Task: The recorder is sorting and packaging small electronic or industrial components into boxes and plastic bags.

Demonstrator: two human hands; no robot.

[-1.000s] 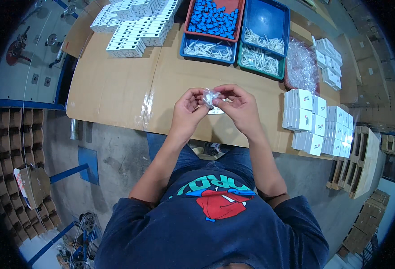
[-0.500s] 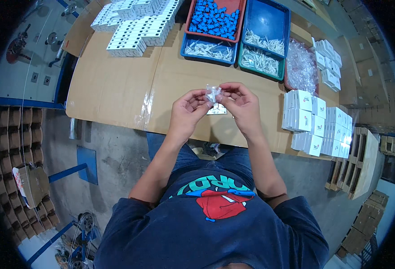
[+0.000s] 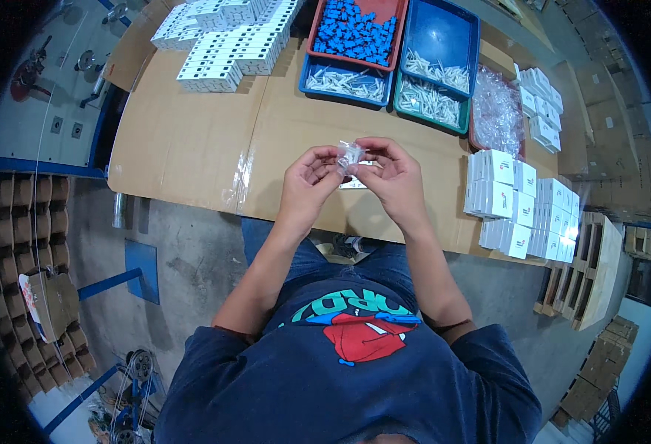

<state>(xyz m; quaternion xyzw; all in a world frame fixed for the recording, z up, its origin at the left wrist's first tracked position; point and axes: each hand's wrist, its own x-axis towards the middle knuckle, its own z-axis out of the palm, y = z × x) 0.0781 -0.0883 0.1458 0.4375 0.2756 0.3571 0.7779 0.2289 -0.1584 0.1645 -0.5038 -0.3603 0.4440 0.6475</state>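
Observation:
A small clear plastic bag (image 3: 351, 154) with whitish contents is held up over the cardboard-covered table (image 3: 185, 140). My left hand (image 3: 313, 174) pinches its left side between thumb and fingers. On its right side, the thumb and fingers of my right hand (image 3: 390, 172) close on the same bag. Exactly what lies inside the bag is too small to make out. Beneath and just behind my hands, a small white flat piece (image 3: 355, 183) lies on the table, mostly covered by the fingers.
At the back stand a red tray (image 3: 355, 33) of blue plastic parts, blue trays (image 3: 440, 33) and a green tray (image 3: 430, 111) with white pointed pieces, and a heap of clear bags (image 3: 497, 111). White boxes (image 3: 222, 63) are stacked back left, more white boxes (image 3: 499, 196) at right.
My right hand has shifted slightly left, toward my left hand, and the bag looks more bunched between the fingers. The left hand has barely moved.

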